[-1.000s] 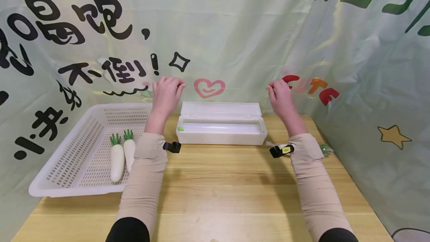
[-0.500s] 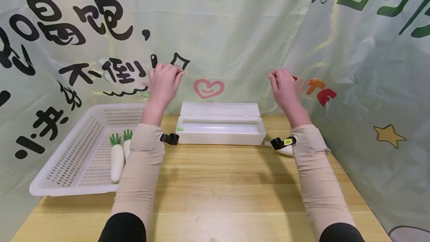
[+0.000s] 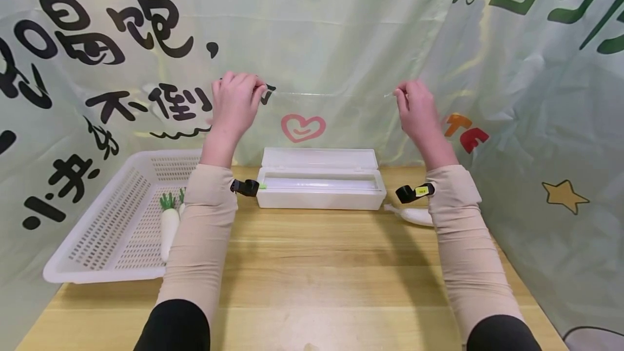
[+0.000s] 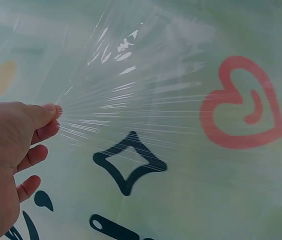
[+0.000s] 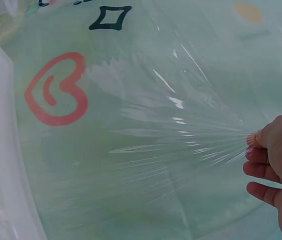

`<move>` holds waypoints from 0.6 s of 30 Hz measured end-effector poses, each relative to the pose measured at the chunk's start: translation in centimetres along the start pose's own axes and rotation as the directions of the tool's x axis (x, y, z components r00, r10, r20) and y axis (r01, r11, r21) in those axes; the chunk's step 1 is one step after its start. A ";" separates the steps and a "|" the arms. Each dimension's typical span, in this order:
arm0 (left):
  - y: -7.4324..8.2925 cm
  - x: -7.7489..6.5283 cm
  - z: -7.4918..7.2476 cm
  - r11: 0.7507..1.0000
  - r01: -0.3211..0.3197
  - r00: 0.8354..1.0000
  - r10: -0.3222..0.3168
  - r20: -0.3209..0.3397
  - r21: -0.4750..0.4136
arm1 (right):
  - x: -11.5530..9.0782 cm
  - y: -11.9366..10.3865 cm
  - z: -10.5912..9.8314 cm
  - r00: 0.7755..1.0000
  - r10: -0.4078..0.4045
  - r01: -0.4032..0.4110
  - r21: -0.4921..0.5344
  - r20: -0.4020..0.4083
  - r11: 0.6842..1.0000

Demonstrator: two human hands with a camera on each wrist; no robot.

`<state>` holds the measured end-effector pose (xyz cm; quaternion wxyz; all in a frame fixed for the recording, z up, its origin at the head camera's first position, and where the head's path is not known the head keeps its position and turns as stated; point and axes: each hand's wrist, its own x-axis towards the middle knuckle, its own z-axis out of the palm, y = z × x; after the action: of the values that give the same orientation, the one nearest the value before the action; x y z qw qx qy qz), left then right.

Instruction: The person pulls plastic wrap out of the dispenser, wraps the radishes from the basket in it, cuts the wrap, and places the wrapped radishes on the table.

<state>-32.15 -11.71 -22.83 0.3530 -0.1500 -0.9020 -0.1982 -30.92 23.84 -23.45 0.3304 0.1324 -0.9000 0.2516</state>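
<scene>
A sheet of clear cling film stretches between both hands, raised above the table. At one corner my left hand pinches it between thumb and index finger, and creases fan out from the grip. The opposite corner is pinched by my right hand, with similar creases in the right wrist view. Behind and below the hands stands a white cling film box, its lid raised, with a pale roll visible inside. In the head view the film is almost invisible except for its thin upper edge; its lower end is hard to make out.
On the left is a white perforated basket holding white radishes with green tops, partly hidden by the left sleeve. Another white radish lies on the wooden table beside the box. A printed curtain hangs behind.
Both hands have risen higher and moved slightly apart, drawing the film upward. The radish right of the box has come into fuller view; the left sleeve covers more of the basket.
</scene>
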 end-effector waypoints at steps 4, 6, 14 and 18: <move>0.3 0.6 -0.6 1.000 0.005 1.000 -0.006 -0.011 -0.005 | 0.5 -0.3 -0.6 1.000 -0.020 0.020 0.004 -0.023 1.000; 0.5 0.9 -0.9 1.000 0.007 1.000 -0.007 -0.015 -0.006 | 0.7 -0.3 -0.7 0.999 -0.030 0.031 0.008 -0.036 0.999; 1.1 1.2 -1.6 1.000 -0.010 0.999 0.009 -0.050 -0.014 | 1.3 -0.7 -1.3 0.996 -0.026 0.028 0.018 -0.083 0.999; 1.5 1.1 -1.9 1.000 -0.014 0.997 0.012 -0.075 -0.027 | 1.1 -0.9 -1.6 0.995 0.026 -0.021 0.047 -0.092 0.999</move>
<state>-31.24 -11.11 -20.42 0.3855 -0.1531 -0.8844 -0.2139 -30.59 23.86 -21.34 0.3656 0.1177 -0.8792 0.2821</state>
